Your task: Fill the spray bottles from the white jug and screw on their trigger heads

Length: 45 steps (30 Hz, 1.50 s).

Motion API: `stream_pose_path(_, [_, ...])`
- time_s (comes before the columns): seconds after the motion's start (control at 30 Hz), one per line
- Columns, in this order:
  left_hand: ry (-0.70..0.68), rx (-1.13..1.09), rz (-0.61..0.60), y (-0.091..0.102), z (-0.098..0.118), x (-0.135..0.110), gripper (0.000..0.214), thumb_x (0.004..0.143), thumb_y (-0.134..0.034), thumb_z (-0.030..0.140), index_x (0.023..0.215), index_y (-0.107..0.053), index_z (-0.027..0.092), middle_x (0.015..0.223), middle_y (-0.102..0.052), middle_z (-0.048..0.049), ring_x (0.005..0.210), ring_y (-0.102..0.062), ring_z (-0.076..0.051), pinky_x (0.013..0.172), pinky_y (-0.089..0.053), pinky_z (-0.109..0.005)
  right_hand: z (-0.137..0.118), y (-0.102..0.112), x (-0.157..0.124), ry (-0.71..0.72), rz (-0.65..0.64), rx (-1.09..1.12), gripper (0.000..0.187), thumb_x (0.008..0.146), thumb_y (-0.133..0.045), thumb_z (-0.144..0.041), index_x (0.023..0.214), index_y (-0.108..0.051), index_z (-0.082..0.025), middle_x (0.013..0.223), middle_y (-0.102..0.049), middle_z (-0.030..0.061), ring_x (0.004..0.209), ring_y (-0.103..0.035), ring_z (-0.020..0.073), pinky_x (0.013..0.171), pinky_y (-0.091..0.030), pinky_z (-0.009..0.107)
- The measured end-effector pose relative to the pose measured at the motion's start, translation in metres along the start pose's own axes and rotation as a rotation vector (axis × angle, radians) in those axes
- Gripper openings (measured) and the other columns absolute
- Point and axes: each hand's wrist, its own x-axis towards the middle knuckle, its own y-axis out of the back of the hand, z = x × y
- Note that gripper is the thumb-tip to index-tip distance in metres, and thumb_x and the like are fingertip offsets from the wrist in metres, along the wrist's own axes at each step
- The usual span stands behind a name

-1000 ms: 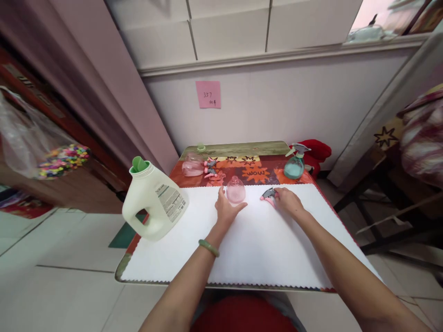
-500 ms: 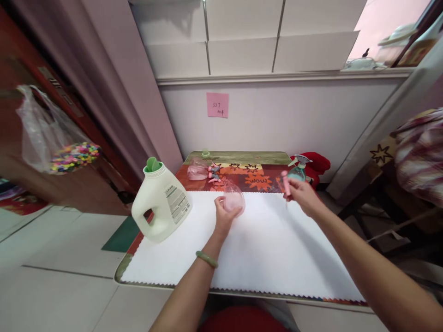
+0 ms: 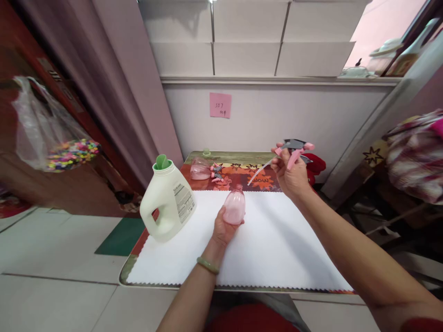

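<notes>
My left hand (image 3: 221,228) is closed around a small pink open-necked bottle (image 3: 234,208), held upright just above the white cloth (image 3: 270,249). My right hand (image 3: 292,177) is raised above the table's far right and grips a pink and grey spray trigger head (image 3: 295,148). Its thin white tube (image 3: 260,170) slants down to the left, toward the bottle's neck but apart from it.
A big white detergent jug (image 3: 169,200) with a green spout stands at the table's left edge. Another pink spray bottle (image 3: 202,169) lies at the back, a small green cap (image 3: 206,151) behind it. A red thing (image 3: 316,163) shows behind my right hand. A bag of coloured bits (image 3: 69,152) hangs left.
My right hand picked the trigger head off the cloth and raised it, tube now hanging out. My left hand lifted the pink bottle and drew it nearer. The camera tilted up.
</notes>
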Motion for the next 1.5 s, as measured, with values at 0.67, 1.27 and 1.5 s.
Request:
stream_pose_path(0.67, [0.117,-0.109,-0.176,0.004,0.001,0.0,0.071,0.091,-0.055,0.062,0.143,-0.051,0.015,0.125,-0.069,-0.0199,0.098,-0.072,-0.03,0.073,-0.059,-0.035,0.074,-0.002,-0.037,-0.175,-0.141,-0.258,0.039,0.065,-0.089,-0.049,0.091,-0.074,-0.024,0.092,-0.077,0.0028,0.097,-0.07,0.0229,0.087,-0.054,0.038])
stream_pose_path(1.27, [0.249,-0.047,-0.243,0.003,0.004,-0.009,0.093,0.086,-0.036,0.081,0.133,-0.059,0.004,0.104,-0.075,-0.0247,0.095,-0.074,-0.032,0.088,-0.056,-0.045,0.098,0.003,-0.045,-0.35,-0.178,-0.112,0.046,0.076,-0.079,-0.056,0.107,-0.071,-0.024,0.106,-0.076,0.007,0.109,-0.069,0.0257,0.097,-0.052,0.038])
stream_pose_path(1.5, [0.274,-0.048,-0.242,0.0,0.005,-0.01,0.091,0.086,-0.037,0.081,0.124,-0.065,0.003,0.098,-0.076,-0.0238,0.088,-0.074,-0.03,0.083,-0.058,-0.041,0.106,0.005,-0.052,-0.425,-0.178,-0.062,0.044,0.074,-0.081,-0.055,0.102,-0.07,-0.023,0.103,-0.076,0.007,0.103,-0.07,0.0234,0.096,-0.052,0.038])
